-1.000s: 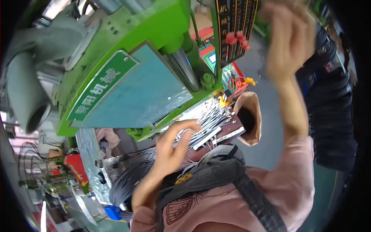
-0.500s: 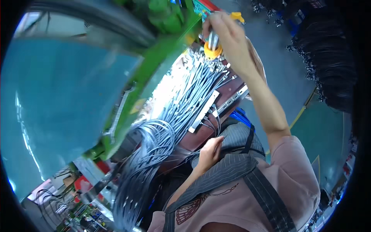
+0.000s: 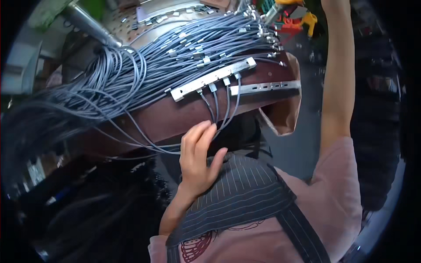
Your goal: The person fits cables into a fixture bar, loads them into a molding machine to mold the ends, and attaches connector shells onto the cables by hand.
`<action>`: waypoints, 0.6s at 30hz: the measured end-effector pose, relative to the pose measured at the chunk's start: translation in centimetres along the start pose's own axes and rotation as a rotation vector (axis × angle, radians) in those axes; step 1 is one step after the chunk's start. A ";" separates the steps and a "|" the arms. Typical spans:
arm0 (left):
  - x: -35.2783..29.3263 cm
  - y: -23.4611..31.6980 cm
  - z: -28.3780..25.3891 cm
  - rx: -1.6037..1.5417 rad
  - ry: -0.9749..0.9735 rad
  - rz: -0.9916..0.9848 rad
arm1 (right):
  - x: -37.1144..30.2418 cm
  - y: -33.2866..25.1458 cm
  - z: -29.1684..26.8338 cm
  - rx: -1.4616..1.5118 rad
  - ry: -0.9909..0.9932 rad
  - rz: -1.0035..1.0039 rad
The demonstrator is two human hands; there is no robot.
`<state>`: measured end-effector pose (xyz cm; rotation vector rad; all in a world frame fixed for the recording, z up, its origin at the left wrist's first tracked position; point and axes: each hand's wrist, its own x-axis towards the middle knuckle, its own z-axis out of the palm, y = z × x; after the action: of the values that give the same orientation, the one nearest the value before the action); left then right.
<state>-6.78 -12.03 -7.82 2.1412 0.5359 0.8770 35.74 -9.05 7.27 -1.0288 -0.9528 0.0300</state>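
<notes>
My left hand [image 3: 197, 160] is open in front of the bench edge, its fingers extended and its thumb apart. Its fingertips lie against or just over several thin grey cables, which run up to a long white multi-port strip [image 3: 210, 81]; contact is unclear. Metal connectors join these cables to the strip's near side. My right arm [image 3: 337, 83] reaches up and away; only the base of my right hand [image 3: 335, 5] shows at the top edge, with the fingers cut off. Behind the strip spreads a thick bundle of grey cables [image 3: 153, 65] with metal plugs.
A slotted metal strip [image 3: 265, 87] lies along the dark red bench top [image 3: 162, 125]. A brown flap [image 3: 291, 109] hangs at its right end. Yellow-handled tools [image 3: 309, 22] and a red piece [image 3: 289, 28] sit at the far right. A metal tube [image 3: 94, 26] slants in at upper left.
The view has swung round to the bench. My right hand, earlier at a yellow-ringed screwdriver-like tool, has moved to the top edge. My left hand has opened from a curled pose near the cables.
</notes>
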 end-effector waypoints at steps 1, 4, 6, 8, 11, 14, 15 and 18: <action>-1.8 -0.3 0.4 -0.019 0.006 0.043 | -3.3 -1.2 1.3 -0.245 0.120 -0.019; -6.8 -1.4 0.6 0.207 0.118 -0.028 | -12.2 -1.4 -3.2 -0.830 -0.098 -0.296; -8.0 -0.9 1.0 0.274 0.148 -0.073 | -18.7 -3.6 -5.3 -0.936 -0.720 -0.035; -6.4 -0.6 1.5 0.278 0.077 0.038 | -23.8 -2.5 -7.7 -0.958 -0.805 0.142; -2.1 -0.3 2.9 0.326 -0.014 0.095 | -25.4 -2.3 -8.7 -1.028 -0.815 0.142; 0.2 -1.0 4.6 0.405 -0.061 0.051 | -25.7 -1.0 -9.6 -0.988 -0.740 0.200; 0.2 -1.2 4.6 0.414 -0.067 0.045 | -25.8 -1.1 -9.4 -0.978 -0.716 0.190; -1.5 -1.9 4.7 0.547 -0.117 -0.030 | -24.2 -1.2 -8.5 -0.900 -0.685 0.099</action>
<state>-4.55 -14.00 -12.15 2.6452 0.8163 0.6290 26.12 -26.32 -9.17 -1.9667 -1.5960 0.0372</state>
